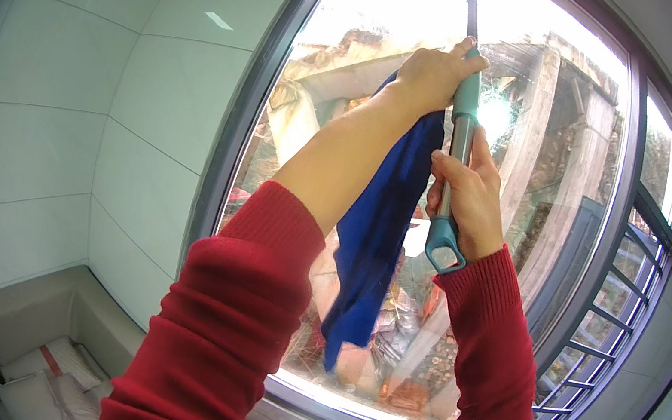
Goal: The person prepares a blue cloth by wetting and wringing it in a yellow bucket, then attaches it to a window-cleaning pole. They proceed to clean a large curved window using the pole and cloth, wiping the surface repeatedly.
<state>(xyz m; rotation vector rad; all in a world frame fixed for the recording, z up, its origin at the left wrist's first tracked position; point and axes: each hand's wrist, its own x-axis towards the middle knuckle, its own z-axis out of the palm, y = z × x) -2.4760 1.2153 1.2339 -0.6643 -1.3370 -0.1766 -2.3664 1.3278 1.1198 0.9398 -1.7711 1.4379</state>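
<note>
My left hand (437, 75) grips the teal sleeve of a telescopic pole (462, 134) near the top of the view. A blue cloth (382, 230) hangs down below that hand; whether the fingers pinch it is hidden. Lower on the pole, my right hand (473, 188) is wrapped around the bare metal tube, just above its teal end with a hanging loop (446, 249). The pole runs steeply upward and leaves the view at the top, so its far end is unseen. Behind both hands is a large window pane (330, 163) in a dark frame.
Tiled wall (171, 94) stands left of the window frame (237, 130). At the lower left is a grey-beige sofa (32, 321) with cushions. A barred window section (603, 321) lies to the right. Outside the glass are wooden posts (530, 128) and piled material.
</note>
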